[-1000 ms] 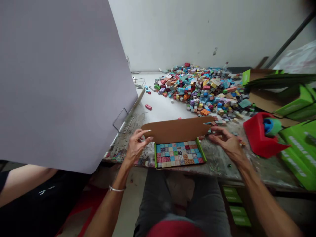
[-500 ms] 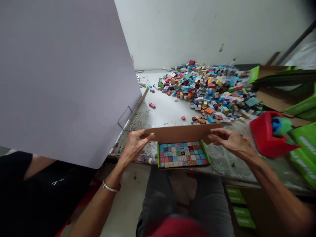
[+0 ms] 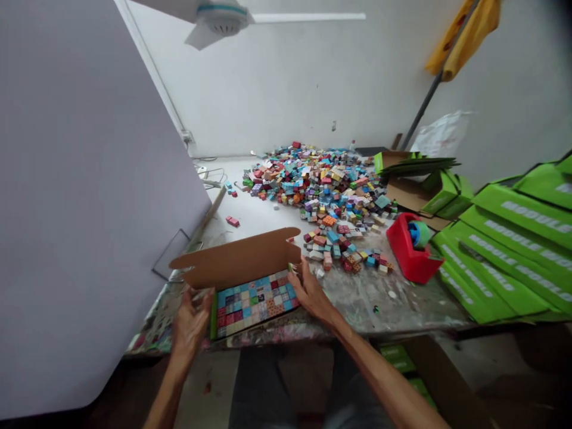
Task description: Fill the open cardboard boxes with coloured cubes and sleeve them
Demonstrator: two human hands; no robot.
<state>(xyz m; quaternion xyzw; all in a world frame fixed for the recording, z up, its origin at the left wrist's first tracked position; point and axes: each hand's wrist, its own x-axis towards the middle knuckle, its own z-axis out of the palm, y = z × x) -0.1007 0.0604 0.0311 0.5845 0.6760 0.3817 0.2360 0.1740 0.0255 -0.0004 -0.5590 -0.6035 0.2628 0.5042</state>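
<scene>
A shallow green-edged cardboard box (image 3: 213,322) lies near the table's front edge, its brown lid (image 3: 241,259) raised at the back. Rows of small patterned blocks (image 3: 257,301) in many colours fill it. My left hand (image 3: 190,319) is at the box's left front side, its fingers curled against the side flap. At the right end, my right hand (image 3: 310,292) grips the side flap between thumb and fingers. The fingertips of both hands are partly hidden by the cardboard.
A large heap of colourful blocks (image 3: 313,179) covers the back of the table (image 3: 357,298). To the right are a red tape dispenser (image 3: 411,253) and stacked green boxes (image 3: 504,256). A large grey panel (image 3: 89,179) blocks the left side. A fan (image 3: 223,21) hangs above.
Both hands have gone from the lid's upper corners down to the box's sides. The lid stands more open. My view has tilted up and turned right.
</scene>
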